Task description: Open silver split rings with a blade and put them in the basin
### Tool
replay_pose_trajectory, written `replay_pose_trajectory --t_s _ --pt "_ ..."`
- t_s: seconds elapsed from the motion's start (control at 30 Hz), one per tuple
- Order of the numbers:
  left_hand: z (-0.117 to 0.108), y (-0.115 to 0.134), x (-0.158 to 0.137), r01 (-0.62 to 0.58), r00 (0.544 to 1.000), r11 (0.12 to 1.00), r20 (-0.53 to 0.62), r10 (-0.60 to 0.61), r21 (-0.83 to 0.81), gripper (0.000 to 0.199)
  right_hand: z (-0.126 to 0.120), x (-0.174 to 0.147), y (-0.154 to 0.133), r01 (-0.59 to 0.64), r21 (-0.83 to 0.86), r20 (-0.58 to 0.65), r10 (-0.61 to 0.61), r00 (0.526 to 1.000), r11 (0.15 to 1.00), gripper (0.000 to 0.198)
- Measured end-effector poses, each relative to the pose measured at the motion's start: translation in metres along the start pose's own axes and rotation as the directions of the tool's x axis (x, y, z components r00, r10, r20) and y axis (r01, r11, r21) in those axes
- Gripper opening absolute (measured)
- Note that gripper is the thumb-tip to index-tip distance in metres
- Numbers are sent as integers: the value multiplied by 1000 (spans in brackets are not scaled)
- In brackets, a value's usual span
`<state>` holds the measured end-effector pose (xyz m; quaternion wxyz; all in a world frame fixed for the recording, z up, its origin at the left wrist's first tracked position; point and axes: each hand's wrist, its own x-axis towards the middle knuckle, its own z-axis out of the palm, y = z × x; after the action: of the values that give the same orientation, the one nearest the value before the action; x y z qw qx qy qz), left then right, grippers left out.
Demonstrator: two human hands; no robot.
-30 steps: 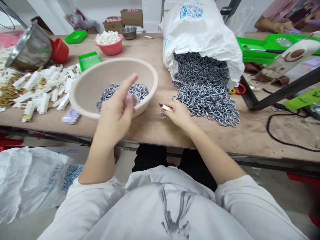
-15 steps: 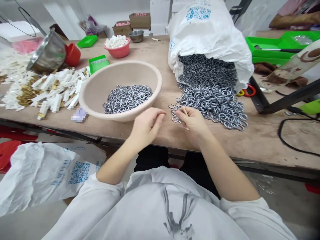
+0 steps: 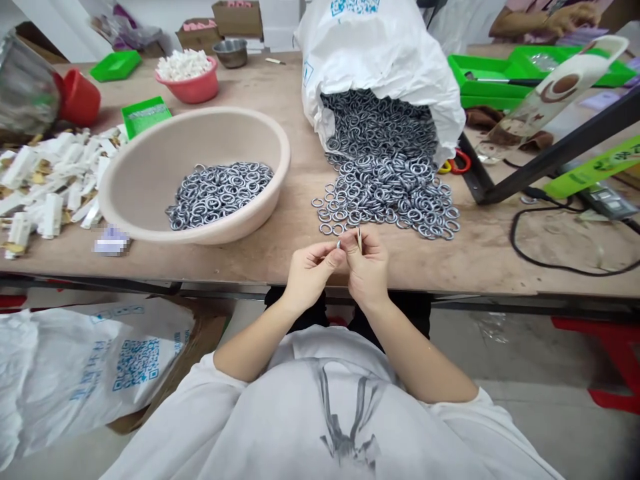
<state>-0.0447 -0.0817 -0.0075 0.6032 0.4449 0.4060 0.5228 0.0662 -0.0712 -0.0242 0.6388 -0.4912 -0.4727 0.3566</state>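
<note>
My left hand is closed in a pinch. At its fingertips shows the edge of a small grey metal ring, partly covered by the fingers. My right hand meets it there, thumb and fingers closed around a thin pale stick that points upward. Both hands are over the table's front edge. Just beyond them spreads a pile of grey metal rings, spilling from the mouth of a large white sack. A wide beige basin to the left holds more of these rings.
White and gold pieces lie heaped on the left near a red cup. A red bowl of white parts stands behind the basin. Right are green trays, a black metal bar and a cable. Another person's hands work behind.
My hands have come together at the fingertips and moved back from the ring pile towards my body. The view has shifted right, so the table things appear farther left.
</note>
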Motion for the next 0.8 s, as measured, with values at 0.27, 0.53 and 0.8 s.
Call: replay_pose_trajectory --t_s 0.27,0.53,0.8 --pt "-13 2 -2 177 977 979 143 -161 -103 54 -13 -6 -6 13 -14 350 -8 937 1000 42" --pt "-6 -4 -15 248 969 938 71 -238 -240 57 7 -18 -9 -213 85 289 180 940 973 45" --pt "-9 1 -15 179 983 959 81 -165 -220 58 -19 -2 -17 102 -150 402 -33 915 983 53"
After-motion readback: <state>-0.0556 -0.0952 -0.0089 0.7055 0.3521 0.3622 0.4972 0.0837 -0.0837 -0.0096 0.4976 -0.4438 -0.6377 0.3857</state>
